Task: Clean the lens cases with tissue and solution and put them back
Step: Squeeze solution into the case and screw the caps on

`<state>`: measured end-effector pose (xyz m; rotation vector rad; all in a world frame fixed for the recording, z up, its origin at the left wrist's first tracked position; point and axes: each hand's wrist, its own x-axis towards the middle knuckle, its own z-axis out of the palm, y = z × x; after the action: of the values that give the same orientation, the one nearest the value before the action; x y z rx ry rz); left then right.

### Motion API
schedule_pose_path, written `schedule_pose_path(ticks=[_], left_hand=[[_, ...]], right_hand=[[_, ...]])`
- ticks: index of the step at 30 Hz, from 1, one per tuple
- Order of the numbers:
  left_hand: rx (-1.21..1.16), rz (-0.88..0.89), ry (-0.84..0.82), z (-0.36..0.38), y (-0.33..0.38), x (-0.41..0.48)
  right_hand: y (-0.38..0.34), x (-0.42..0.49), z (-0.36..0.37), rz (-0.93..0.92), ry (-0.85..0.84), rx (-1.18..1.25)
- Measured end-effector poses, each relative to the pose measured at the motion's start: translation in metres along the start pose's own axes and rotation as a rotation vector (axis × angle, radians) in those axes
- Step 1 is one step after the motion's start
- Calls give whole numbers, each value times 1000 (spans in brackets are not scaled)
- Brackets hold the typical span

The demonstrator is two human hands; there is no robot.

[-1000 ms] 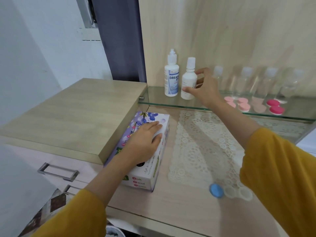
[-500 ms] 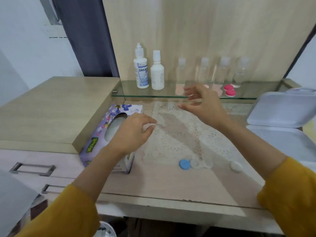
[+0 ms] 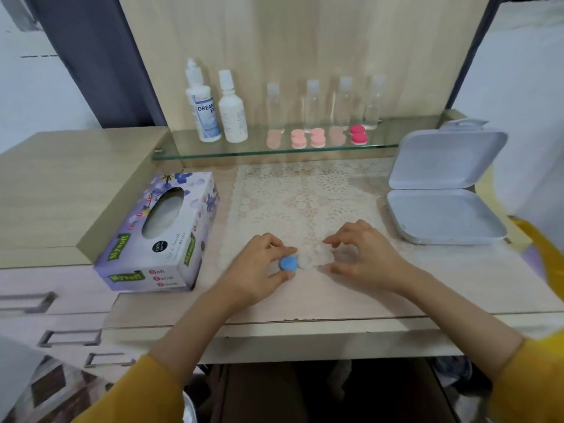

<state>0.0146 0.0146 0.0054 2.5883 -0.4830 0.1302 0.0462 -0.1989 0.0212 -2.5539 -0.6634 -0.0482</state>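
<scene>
A lens case (image 3: 305,261) lies near the front of a pale desk (image 3: 305,303), at the near edge of a lace mat (image 3: 305,193). Its blue cap (image 3: 288,264) is pinched between the thumb and fingertips of the left hand (image 3: 259,270). The right hand (image 3: 366,259) is arched over the clear end of the case, with fingers curled and slightly apart. Whether that end is gripped cannot be told, as it is blurred.

A second ago the left hand was laid on the tissue box (image 3: 158,230) and the right hand was held at a bottle on the shelf (image 3: 274,152). Both have since been brought down to the case, and no tissue or bottle is carried. The cap is judged ready to be unscrewed, so cleaning is only at its start.

The tissue box is placed left of the case, opening upward. The glass shelf is fixed behind the mat. Two white solution bottles (image 3: 232,117) are stood at its left, and four clear bottles (image 3: 311,105) are lined up to the right. Pink cases (image 3: 317,137) are laid in front of these. An open white box (image 3: 442,193) is set right of the mat. Drawers (image 3: 36,300) are seen at lower left, and a dark curtain (image 3: 100,56) is hung behind.
</scene>
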Motion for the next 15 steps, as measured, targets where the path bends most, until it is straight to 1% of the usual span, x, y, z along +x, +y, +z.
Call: schedule_pose_path(ticks=[4, 8, 11, 15], left_hand=[[8, -2, 87, 7, -3, -1], [-28, -19, 114, 8, -5, 0], [-104, -37, 164, 7, -3, 1], [-218, -19, 224, 7, 10, 6]], right_hand=[[1, -5, 9, 2, 72, 37], [4, -6, 12, 4, 105, 92], [6, -6, 15, -8, 132, 123], [7, -7, 18, -32, 175, 126]])
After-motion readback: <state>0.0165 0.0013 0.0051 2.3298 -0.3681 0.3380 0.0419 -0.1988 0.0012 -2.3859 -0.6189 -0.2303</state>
